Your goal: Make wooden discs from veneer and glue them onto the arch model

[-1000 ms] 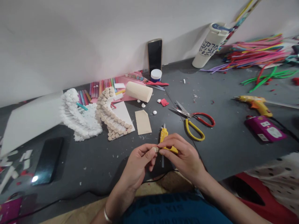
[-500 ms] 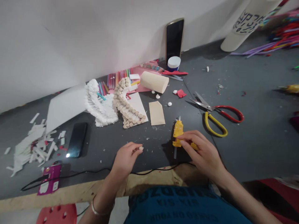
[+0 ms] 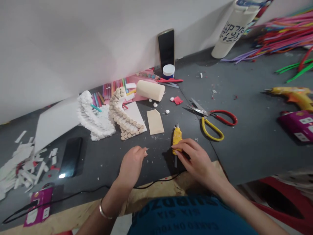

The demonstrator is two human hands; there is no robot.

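Observation:
My left hand (image 3: 132, 163) pinches a small pale piece (image 3: 146, 152) between thumb and fingertips, just above the dark table; most of it is hidden. To its right, my right hand (image 3: 198, 160) has thumb and fingers closed on the yellow glue gun (image 3: 177, 137), whose nozzle points away from me and whose glue stick sticks out behind. Beyond my hands lies a curved piece covered in small beige rolls (image 3: 128, 119), beside a similar white curved piece (image 3: 94, 119). A beige card (image 3: 155, 122) lies between them and the glue gun.
Scissors (image 3: 207, 114) lie open right of the glue gun. Farther right are a second glue gun (image 3: 290, 94) and a purple box (image 3: 297, 125). A beige roll (image 3: 150, 90), a white-lidded jar (image 3: 168, 71) and a propped phone (image 3: 166, 47) stand behind. Paper scraps (image 3: 29, 169) and another phone (image 3: 70, 156) lie left.
The view has shifted right, bringing the second glue gun into fuller sight. My left hand has turned slightly, covering more of the pale piece; my right hand stays on the glue gun.

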